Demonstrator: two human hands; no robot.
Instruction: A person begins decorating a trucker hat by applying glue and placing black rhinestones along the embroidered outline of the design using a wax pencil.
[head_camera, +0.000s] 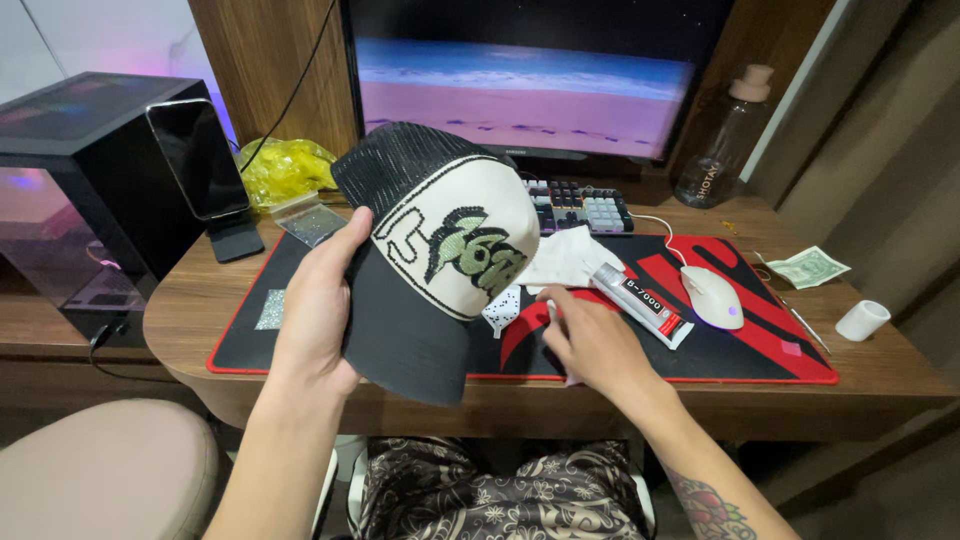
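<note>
Black-and-cream cap (430, 250) gripped in left hand (315, 310), hiding its fingers; right hand (590, 345) loosely curled, grasp unclear.

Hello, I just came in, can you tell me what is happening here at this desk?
A person sits at a wooden desk. The left hand holds up a black and cream cap by its brim, showing a sparkling green design on the front. The right hand rests on the red and black desk mat, close to a tube of glue and a white cloth. A white mouse lies nearby.
</note>
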